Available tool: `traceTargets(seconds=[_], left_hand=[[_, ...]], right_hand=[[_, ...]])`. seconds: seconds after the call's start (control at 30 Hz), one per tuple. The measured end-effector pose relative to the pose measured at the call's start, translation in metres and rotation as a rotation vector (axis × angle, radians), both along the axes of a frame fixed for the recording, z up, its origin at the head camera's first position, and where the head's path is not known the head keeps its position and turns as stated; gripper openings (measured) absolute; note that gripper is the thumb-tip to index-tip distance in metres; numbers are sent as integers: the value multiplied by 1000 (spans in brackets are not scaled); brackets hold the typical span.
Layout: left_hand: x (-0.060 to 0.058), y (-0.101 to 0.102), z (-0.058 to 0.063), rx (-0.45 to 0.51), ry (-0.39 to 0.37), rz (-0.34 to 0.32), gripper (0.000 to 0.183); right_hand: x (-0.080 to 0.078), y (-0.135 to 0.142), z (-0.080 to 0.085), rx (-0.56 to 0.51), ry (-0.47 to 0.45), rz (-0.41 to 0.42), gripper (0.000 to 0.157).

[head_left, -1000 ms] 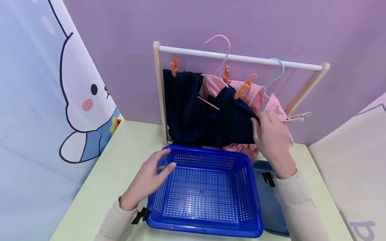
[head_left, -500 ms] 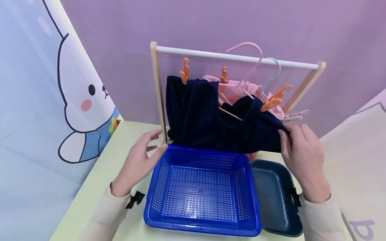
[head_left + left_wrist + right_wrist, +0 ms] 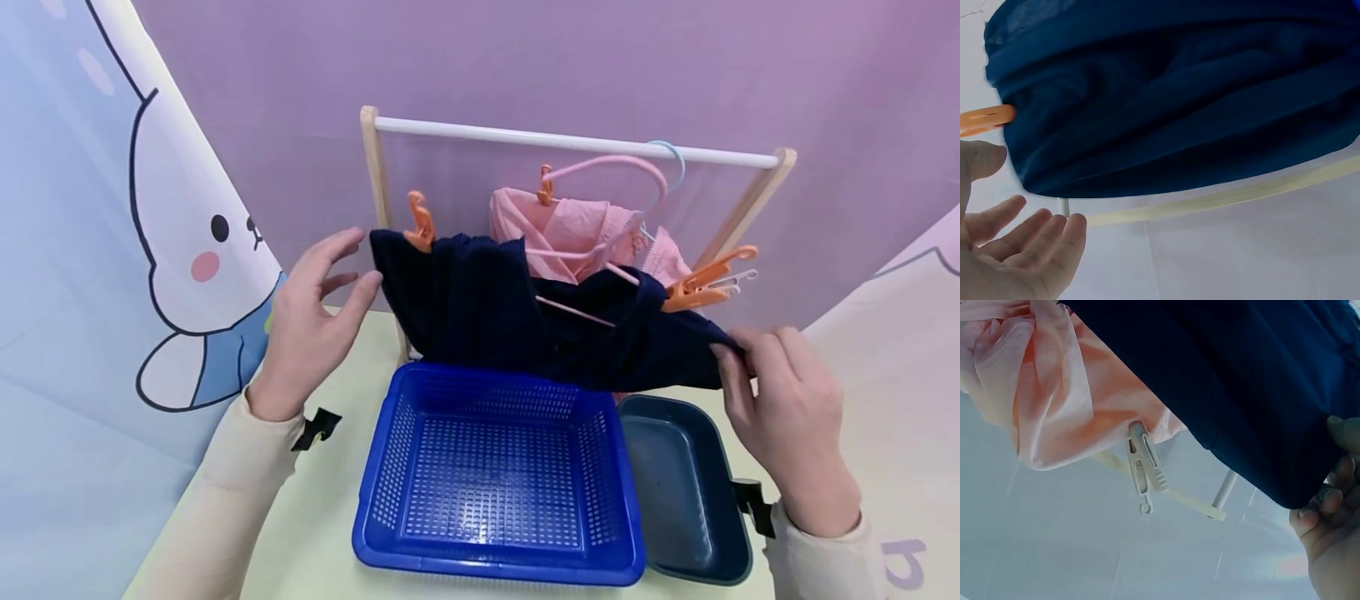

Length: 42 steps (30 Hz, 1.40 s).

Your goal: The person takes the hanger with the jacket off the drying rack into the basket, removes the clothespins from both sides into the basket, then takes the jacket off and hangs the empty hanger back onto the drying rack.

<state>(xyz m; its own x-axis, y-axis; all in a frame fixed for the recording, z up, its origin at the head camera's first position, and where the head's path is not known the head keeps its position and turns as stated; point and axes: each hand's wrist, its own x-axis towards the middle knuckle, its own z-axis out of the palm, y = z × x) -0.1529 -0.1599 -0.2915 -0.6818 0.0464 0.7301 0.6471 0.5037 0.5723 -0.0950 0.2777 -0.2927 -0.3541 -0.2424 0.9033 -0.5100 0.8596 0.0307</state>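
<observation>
A dark navy garment hangs on a pink hanger in front of the rack, with orange clothespins clipped near both its ends. My right hand pinches the garment's right corner, which also shows in the right wrist view beside the fingers. Just off the garment's left end is my left hand, fingers spread and thumb apart, holding nothing. In the left wrist view its fingertips lie just below the cloth's corner, near an orange clothespin.
Behind hangs a pink garment on a teal hanger from the rack's white bar. A pale clothespin grips its edge. Below stand a blue perforated basket and a dark teal tray.
The navy garment and its pink hanger have come off the bar, forward and lower. My right hand moved right with the corner. My left hand rose up and left toward the garment's left end.
</observation>
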Motion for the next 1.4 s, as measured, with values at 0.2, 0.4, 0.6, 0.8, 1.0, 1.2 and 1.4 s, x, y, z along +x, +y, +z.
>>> traceTargets(seconds=[0.2, 0.4, 0.6, 0.8, 1.0, 1.2, 1.4], left_hand=[[14, -9, -2, -87, 113, 65, 34], [50, -27, -13, -211, 104, 43, 31], [80, -41, -35, -308, -32, 2, 36], [98, -51, -70, -337, -210, -20, 32], [108, -59, -102, -382, -459, -84, 23], [107, -62, -121, -407, -582, -151, 19], [104, -63, -133, -401, -625, -191, 18]], right_hand=[[10, -4, 4, 56, -38, 82, 48], [20, -4, 1, 120, -139, 205, 50], [28, -2, -23, 151, -260, 274, 46], [43, -5, -66, 148, -408, 295, 39], [59, -7, -103, 162, -590, 257, 36], [66, -9, -126, 157, -670, 226, 12], [68, -12, -137, 167, -723, 190, 22]])
